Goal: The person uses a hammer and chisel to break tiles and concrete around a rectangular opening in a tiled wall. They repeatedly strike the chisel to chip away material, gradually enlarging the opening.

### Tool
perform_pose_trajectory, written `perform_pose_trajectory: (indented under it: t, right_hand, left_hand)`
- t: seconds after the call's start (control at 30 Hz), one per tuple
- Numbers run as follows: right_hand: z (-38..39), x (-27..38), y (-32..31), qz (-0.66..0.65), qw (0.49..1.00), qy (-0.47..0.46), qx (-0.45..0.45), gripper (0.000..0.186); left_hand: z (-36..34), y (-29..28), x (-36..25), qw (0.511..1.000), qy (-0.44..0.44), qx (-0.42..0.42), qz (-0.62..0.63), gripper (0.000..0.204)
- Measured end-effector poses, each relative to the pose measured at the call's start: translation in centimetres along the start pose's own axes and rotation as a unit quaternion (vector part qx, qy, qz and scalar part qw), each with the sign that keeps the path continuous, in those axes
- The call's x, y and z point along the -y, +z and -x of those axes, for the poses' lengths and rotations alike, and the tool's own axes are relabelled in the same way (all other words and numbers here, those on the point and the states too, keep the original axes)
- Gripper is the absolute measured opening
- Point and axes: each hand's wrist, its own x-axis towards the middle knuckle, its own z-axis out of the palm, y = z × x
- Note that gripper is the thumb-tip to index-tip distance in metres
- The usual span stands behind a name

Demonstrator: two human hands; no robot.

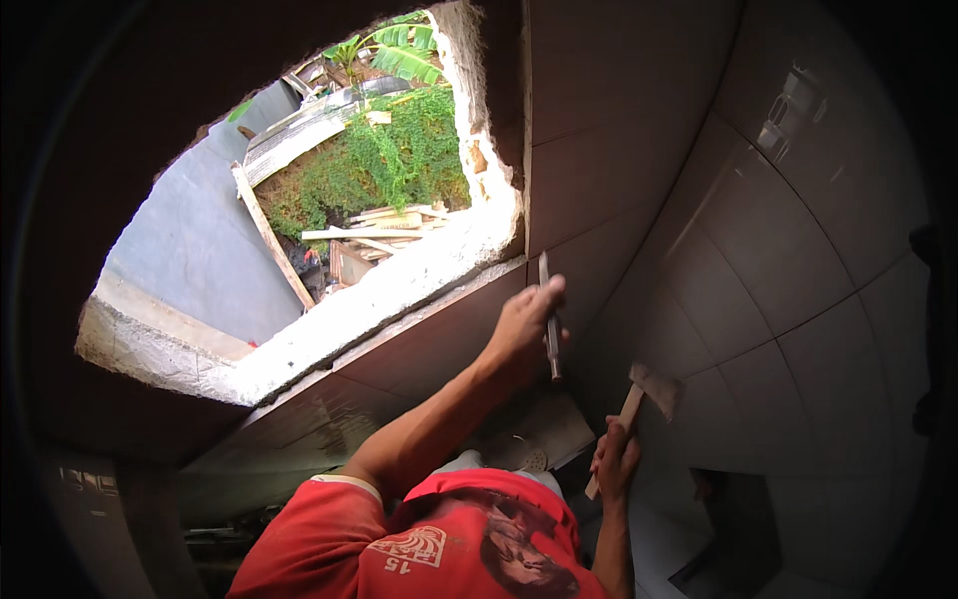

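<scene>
My left hand (532,317) is closed around a metal chisel (554,351), which stands nearly upright. The chisel's upper tip rests at or close to the tiled wall (589,190), just right of the opening's lower corner; whether it touches I cannot tell. Lower and to the right, my right hand (616,457) grips the wooden handle of a hammer (631,407). The hammer's pale, dusty head points up and stands apart from the chisel.
A rough-edged opening (369,309) in the wall shows plants (379,165), stacked wood (394,230) and a grey outer wall (200,230). Glossy tiles (738,290) cover the right wall. A dark recess (733,529) lies at lower right, a floor drain (535,460) below.
</scene>
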Motion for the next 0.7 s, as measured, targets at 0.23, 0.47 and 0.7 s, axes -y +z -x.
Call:
perform_pose_trajectory:
  t: [0.23, 0.47, 0.7]
  right_hand:
    - [-2.0, 9.2, 3.6, -0.022, 0.986, -0.15, 0.068, 0.044]
    - [-3.2, 12.5, 4.6, -0.027, 0.966, -0.239, 0.094, 0.042]
    - [-4.7, 13.9, 4.2, -0.051, 0.964, -0.241, 0.103, 0.047]
  left_hand:
    - [-1.0, 4.0, -10.9, 0.968, 0.238, 0.05, 0.066, 0.033]
    - [-2.7, 6.4, -12.5, 0.959, 0.269, 0.029, 0.086, 0.033]
    - [-3.1, 7.1, -13.2, 0.952, 0.276, 0.023, 0.128, 0.029]
